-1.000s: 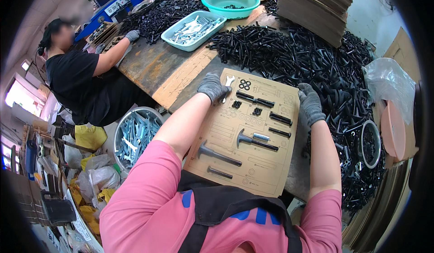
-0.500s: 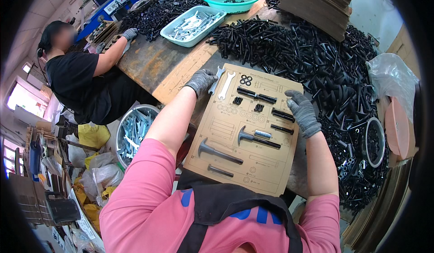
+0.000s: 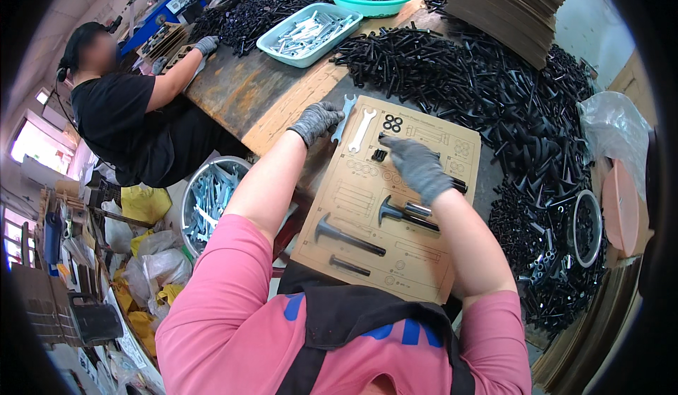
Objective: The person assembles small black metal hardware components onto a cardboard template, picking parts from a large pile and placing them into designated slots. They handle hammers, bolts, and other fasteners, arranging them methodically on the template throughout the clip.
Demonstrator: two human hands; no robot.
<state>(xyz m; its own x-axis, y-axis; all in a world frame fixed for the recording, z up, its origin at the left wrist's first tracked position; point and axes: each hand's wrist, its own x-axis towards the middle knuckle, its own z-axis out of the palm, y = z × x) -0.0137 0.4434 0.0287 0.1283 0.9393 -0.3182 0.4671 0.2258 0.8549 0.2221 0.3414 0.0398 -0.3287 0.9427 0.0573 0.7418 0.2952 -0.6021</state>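
Note:
My left hand [image 3: 316,122], in a grey glove, has its fingers closed on a bluish-silver open-end wrench [image 3: 345,118] beside the board's upper left edge. Reaching over the brown cardboard board [image 3: 339,215], my gloved right hand [image 3: 421,165] has its fingers stretched to the left. It covers most of the black bolts beneath it. Near its fingertips are several black rings [image 3: 393,123] and a small black threaded part [image 3: 379,156]. A second, pale wrench [image 3: 362,131] lies on the board. Lower down lie a black hammer-shaped part [image 3: 395,213], a grey-brown one [image 3: 346,235] and a short dark rod [image 3: 349,265].
Black bolts [image 3: 395,60] and dark curved parts [image 3: 537,134] are heaped beyond and right of the board. A pale blue tray [image 3: 304,60] holds silver tubes; a green basin [image 3: 371,7] stands behind. Wrenches fill a metal bowl [image 3: 191,190] at left. A co-worker [image 3: 127,105] sits there.
My right hand has moved left from the board's right edge, over the upper black bolts. My left hand stays at the wrench. The co-worker's other gloved hand has come into view.

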